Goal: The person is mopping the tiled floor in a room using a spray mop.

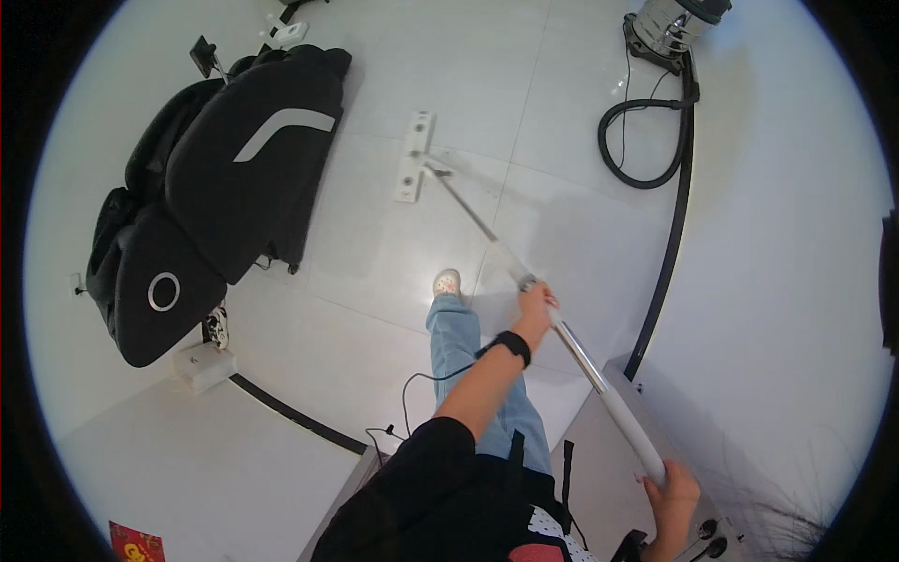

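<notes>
A flat mop with a white handle and a metal pole (581,353) runs diagonally across the view. My left hand (536,302), with a black band on its wrist, grips the pole near a grey collar at mid-length. Lower right, my right hand (673,492) is closed around the top end of the white grip. Flat on the pale tiled floor (372,281) lies the long white mop head (414,158), ahead of my foot. The pole joins it near its middle.
A black massage chair (246,168) stands at the left wall, with a white box (204,367) near its lower end. At upper right is a canister vacuum cleaner (667,31) with its black hose (605,144) coiled on the floor. A dark baseboard (664,288) edges the right wall.
</notes>
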Available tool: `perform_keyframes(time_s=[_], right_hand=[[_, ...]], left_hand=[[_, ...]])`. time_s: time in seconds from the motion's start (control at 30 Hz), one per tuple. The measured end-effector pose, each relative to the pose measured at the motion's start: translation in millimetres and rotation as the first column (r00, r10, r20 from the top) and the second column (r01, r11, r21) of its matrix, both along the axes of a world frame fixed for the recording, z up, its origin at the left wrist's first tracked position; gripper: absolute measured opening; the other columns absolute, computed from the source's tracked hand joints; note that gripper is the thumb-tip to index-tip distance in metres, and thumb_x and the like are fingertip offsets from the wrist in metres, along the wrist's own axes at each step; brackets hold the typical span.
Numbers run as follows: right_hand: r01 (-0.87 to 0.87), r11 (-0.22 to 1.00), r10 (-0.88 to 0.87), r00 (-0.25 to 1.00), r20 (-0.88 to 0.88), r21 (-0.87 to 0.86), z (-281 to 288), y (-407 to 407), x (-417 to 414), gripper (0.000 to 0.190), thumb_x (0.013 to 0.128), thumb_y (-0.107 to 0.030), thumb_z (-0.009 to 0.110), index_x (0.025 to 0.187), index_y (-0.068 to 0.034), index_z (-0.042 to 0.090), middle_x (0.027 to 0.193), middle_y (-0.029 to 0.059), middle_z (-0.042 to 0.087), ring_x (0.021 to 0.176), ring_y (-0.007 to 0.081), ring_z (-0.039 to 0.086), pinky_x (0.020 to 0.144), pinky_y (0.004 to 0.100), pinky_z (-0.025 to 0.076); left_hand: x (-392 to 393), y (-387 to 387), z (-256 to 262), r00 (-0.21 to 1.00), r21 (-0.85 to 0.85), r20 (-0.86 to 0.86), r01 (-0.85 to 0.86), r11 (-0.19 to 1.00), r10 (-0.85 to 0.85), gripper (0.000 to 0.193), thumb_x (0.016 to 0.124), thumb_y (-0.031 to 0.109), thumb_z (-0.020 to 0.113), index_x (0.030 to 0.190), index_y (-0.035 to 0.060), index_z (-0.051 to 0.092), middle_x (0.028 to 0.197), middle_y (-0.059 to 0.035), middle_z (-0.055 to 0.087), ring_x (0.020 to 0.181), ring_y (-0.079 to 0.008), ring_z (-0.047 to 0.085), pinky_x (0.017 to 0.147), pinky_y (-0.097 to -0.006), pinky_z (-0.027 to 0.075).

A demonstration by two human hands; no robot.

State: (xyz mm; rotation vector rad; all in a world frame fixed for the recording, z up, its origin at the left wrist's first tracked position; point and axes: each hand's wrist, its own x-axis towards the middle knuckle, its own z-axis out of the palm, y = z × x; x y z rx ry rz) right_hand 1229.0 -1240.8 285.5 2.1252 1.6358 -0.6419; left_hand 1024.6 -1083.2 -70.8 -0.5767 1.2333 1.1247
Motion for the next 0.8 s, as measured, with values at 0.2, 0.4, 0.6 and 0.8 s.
perform_keyframes(time_s=[0.2, 0.4, 0.6, 0.8], right_hand=[[0.223, 0.94, -0.217, 0.975, -0.052, 0.257, 28.9, -201.0, 141.3, 0.052, 0.063, -0.048, 0.066, 0.098, -0.011, 0.057, 0.067, 0.0138, 0.061, 0.063, 0.0342, 0.058, 0.056, 0.0377, 0.046], [0.412, 0.889, -0.248, 0.801, 0.544, -0.202, 143.9, -183.8, 81.5, 0.055, 0.062, -0.05, 0.065, 0.098, -0.009, 0.058, 0.076, 0.0144, 0.063, 0.072, 0.0329, 0.06, 0.063, 0.0361, 0.047], [0.357, 0.931, -0.281, 0.831, 0.481, -0.072, 77.6, -135.8, 1.3, 0.046, 0.057, -0.038, 0.071, 0.087, -0.004, 0.06, 0.072, 0.0154, 0.06, 0.069, 0.033, 0.059, 0.061, 0.0375, 0.046], [0.211, 0.97, -0.236, 0.933, -0.27, -0.121, -55.0, 8.5, -196.6, 0.041, 0.071, -0.039, 0.064, 0.074, 0.0, 0.053, 0.064, 0.018, 0.056, 0.059, 0.035, 0.056, 0.053, 0.0387, 0.044]], left_hand=[[156.2, -120.1, 67.4, 0.96, -0.142, -0.078, 0.255, 0.956, -0.268, 0.026, 0.066, 0.0, 0.053, 0.086, 0.0048, 0.036, 0.051, -0.0077, 0.045, 0.034, -0.0183, 0.045, 0.031, -0.0312, 0.039], [160.9, -172.7, 157.5, 0.943, -0.21, 0.177, 0.315, 0.926, -0.28, 0.037, 0.071, 0.003, 0.054, 0.096, 0.0061, 0.027, 0.055, -0.0082, 0.044, 0.038, -0.0177, 0.045, 0.033, -0.0312, 0.04], [74.6, -99.1, 99.2, 0.939, -0.106, -0.012, 0.339, 0.935, -0.343, 0.039, 0.068, -0.003, 0.052, 0.096, 0.0078, 0.027, 0.054, -0.0068, 0.044, 0.039, -0.0173, 0.046, 0.033, -0.0307, 0.039], [-215.5, 51.4, -73.6, 0.793, 0.21, -0.515, 0.486, 0.848, -0.327, 0.028, 0.069, 0.006, 0.055, 0.087, 0.0014, 0.034, 0.058, -0.0074, 0.047, 0.043, -0.0187, 0.047, 0.035, -0.0326, 0.04]])
